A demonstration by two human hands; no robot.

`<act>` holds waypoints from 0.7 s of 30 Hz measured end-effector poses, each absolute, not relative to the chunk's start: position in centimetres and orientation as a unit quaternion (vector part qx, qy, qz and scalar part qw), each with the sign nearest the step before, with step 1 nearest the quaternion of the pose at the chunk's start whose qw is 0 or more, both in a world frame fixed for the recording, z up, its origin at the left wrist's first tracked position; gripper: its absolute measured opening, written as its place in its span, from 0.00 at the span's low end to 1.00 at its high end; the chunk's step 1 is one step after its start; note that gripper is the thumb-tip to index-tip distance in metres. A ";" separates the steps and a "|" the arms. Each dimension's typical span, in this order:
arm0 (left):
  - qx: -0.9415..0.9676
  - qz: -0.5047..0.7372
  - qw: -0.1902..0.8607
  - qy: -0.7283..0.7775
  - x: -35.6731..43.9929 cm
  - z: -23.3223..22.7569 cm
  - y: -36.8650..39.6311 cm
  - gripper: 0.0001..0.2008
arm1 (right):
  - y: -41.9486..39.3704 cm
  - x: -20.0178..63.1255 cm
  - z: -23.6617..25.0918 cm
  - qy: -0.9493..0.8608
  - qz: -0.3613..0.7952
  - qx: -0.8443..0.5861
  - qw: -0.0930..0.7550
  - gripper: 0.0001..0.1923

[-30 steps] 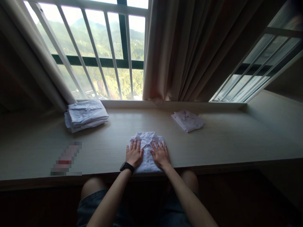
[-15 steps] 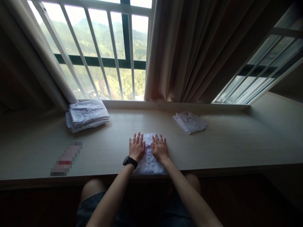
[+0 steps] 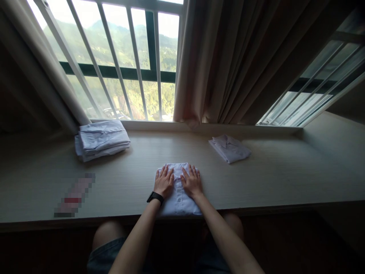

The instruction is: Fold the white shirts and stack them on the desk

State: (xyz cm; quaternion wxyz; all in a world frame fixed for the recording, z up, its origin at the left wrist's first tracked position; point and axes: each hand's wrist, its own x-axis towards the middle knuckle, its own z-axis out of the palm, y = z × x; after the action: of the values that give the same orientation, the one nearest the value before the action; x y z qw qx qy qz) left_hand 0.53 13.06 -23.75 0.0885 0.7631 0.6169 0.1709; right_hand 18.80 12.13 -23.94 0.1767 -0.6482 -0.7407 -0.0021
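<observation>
A folded white shirt (image 3: pixel 179 201) lies at the front edge of the table, its collar at the far end and its button strip running down the middle. My left hand (image 3: pixel 164 182) rests flat on the shirt's left side near the collar, fingers spread, with a dark watch on the wrist. On the right side of the collar lies my right hand (image 3: pixel 191 181), also flat with its fingers apart. Both palms cover part of the shirt, and neither hand grips it.
A stack of folded white garments (image 3: pixel 102 140) sits at the back left of the table (image 3: pixel 270 182). Another folded shirt (image 3: pixel 229 148) lies at the back right. A blurred-out flat item (image 3: pixel 74 196) is at the left. Behind stand a barred window and curtains (image 3: pixel 216 76).
Both hands have shifted slightly toward me on the shirt, so more of the collar shows beyond the fingertips. The camera view has moved a little.
</observation>
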 end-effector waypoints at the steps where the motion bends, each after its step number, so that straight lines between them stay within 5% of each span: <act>1: 0.765 0.164 0.093 0.616 0.5 -23.5 13.2 0.27 | 12.0 18.7 -23.7 -0.739 -0.014 -0.648 0.184 0.28; 15: 0.795 0.148 0.067 0.584 2.7 -22.2 5.4 0.27 | 5.2 16.7 -23.6 -0.755 0.046 -0.639 0.139 0.29; 21: 0.802 0.173 -0.002 0.572 1.2 -21.9 3.8 0.27 | 2.9 18.7 -23.8 -0.750 -0.020 -0.638 0.174 0.29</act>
State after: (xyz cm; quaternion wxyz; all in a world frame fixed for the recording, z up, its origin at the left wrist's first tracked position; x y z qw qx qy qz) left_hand 1.21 3.81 -21.95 -0.0016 0.8021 0.5717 0.1728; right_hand 18.72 2.87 -23.83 0.1739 -0.6381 -0.7498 -0.0200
